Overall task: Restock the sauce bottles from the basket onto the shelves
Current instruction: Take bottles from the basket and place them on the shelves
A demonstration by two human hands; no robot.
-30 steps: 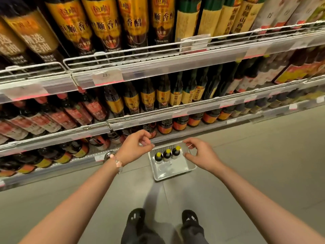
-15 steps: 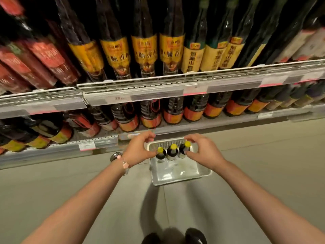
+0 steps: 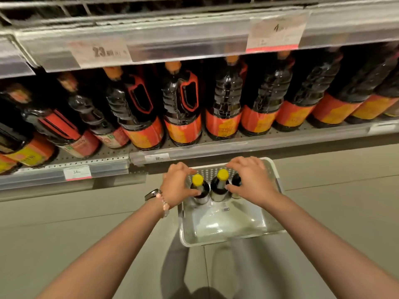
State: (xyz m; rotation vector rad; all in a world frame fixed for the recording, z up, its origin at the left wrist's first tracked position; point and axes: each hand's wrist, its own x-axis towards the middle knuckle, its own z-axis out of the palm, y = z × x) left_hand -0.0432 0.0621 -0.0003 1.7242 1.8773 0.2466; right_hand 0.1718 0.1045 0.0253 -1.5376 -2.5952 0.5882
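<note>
A: Where are the sauce bottles rn?

B: Three small dark ones stand upright in the white basket [image 3: 224, 238] on the floor, at its far end, close to the bottom shelf [image 3: 248, 145]. The left bottle [image 3: 199, 188] and middle bottle [image 3: 220, 186] have yellow caps. The right bottle [image 3: 236, 182] is mostly hidden by a hand, cap not visible.

A: Hands?

B: Left hand [image 3: 176, 186] is curled round the left bottle, thumb touching its shoulder, fingers arched over the far side. Right hand [image 3: 248, 180] is wrapped over the right bottle, thumb on the near side next to the middle bottle, fingers curved over the top. Can't tell how firm either grip is. Left wrist has a watch [image 3: 152, 194] and a bead bracelet [image 3: 164, 203].

A: Any writing on the small bottles?

B: None readable, too small and blurred.

A: Shelves?

B: Bottom shelf holds big dark jugs [image 3: 183, 108] with orange caps, red-and-yellow labels, some w/ red handles; label text is too blurred to read. Price tags on the rails: one [image 3: 101, 51] reads "23" on the upper rail, another [image 3: 278, 29] further right is blurred, maybe a "1". Lower rail tags read approx "14" [image 3: 76, 172] and "16" or "18" [image 3: 157, 158], can't be sure.

A: Anything else in the basket?

B: A clear plastic sheet or bag [image 3: 226, 223] lies on its bottom, near the person.
</note>
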